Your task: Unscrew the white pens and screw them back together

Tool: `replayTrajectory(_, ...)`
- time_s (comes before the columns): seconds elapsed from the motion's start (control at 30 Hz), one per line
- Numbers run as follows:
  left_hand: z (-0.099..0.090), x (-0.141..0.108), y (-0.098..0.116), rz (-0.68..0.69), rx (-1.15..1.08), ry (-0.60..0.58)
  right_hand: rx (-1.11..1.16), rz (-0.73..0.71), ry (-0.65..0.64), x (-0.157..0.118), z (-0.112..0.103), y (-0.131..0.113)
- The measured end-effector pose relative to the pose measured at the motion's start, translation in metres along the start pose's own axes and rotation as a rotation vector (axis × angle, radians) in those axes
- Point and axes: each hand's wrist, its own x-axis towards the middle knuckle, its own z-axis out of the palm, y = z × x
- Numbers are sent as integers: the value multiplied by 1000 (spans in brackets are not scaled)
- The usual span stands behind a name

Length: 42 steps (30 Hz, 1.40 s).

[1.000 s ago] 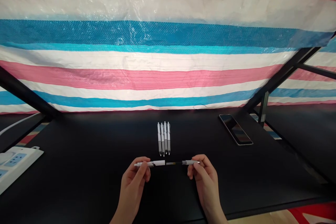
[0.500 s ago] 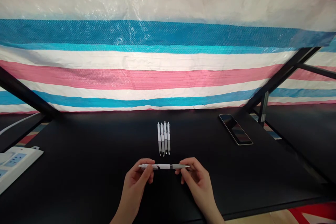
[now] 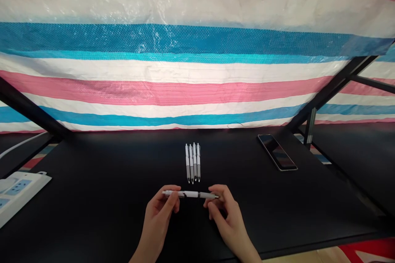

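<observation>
left hand (image 3: 157, 209) gripping a white pen (image 3: 191, 194), right hand (image 3: 226, 218) pinching its tip, 4 pens (image 3: 193, 163) just beyond

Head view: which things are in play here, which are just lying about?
In play: white pen, held by left hand and right hand; four matching pens in a row.
Lying about: smartphone; power strip; striped tarp.

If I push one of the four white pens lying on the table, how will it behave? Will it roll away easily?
The pens look slim and round, so one would probably roll if pushed sideways. They seem light and stiff, so a small push may be enough. They lie close together, so it could easily knock its neighbour.
</observation>
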Motion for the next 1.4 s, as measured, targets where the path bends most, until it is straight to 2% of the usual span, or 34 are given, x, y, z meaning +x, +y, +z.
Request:
replayTrajectory(0.2, -2, 1, 0, -11, -36, -20, -131, -27, -3, 1, -2, 3)
replayTrajectory(0.4, -2, 1, -2, -9, -36, -21, -39, -18, 15, 1, -1, 3)
replayTrajectory(0.53, -1, 1, 0, -17, -35, -21, -105, -38, 2, 1, -2, 2)
replayTrajectory(0.7, -1, -1, 1, -31, -40, -5, -60, -31, -15, 1, -2, -1)
replayTrajectory(0.9, -1, 0, 2, -36, -60, -11, -202, -88, -47, 1, -2, -3)
replayTrajectory(1.07, 1, 0, 2, -18, -52, -7, -167, -69, -38, -1, -3, -4)
replayTrajectory(1.23, -3, 1, -2, -14, -63, -51, -241, -81, -98, 1, -2, -4)
replayTrajectory(1.4, -5, 1, -3, 10, -35, -96, -255, -78, -72, 1, -2, 0)
